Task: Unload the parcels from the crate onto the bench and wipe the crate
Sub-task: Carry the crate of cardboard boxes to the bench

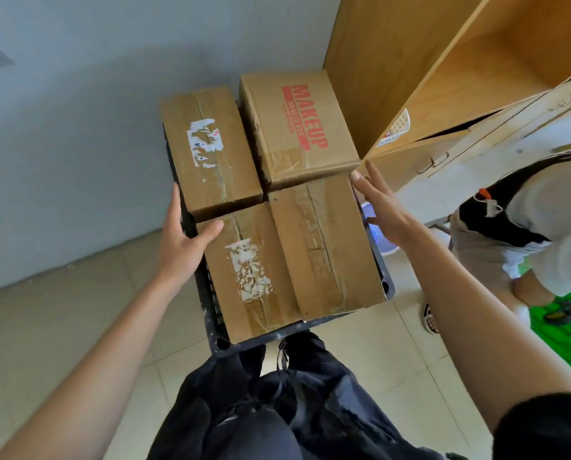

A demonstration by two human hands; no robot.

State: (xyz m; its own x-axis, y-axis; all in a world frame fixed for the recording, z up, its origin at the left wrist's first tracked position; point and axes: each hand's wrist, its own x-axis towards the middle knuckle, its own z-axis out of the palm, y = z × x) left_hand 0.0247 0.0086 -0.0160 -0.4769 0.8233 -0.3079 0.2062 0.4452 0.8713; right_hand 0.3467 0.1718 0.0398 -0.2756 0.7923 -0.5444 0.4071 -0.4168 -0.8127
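A black crate (382, 277) stands on the tiled floor (62, 327), and four cardboard parcels fill it in two rows. In the far left corner of the crate lies a parcel with a torn white label (208, 151). In the far right corner lies a parcel printed MAKEUP in red (297, 127). In the near left corner lies a parcel with a scraped label (247, 270), and in the near right corner a taped plain parcel (327, 247), whose near edge lies a little over the rim of the crate.

The left hand (184, 237) is at the left edge of the crate. Its thumb lies on the top far corner of the parcel with the scraped label, and its fingers go up along the side of the parcel with the torn white label. The fingers are almost straight, not closed around anything.

The right hand (380, 204) is at the right edge of the crate, open and flat with straight fingers. Its fingertips are near the corner of the MAKEUP parcel, just beside the taped plain parcel; I cannot tell if they touch.

A wooden cabinet (410, 78) stands just behind the crate on the right. Another person (523, 227) is at the right.
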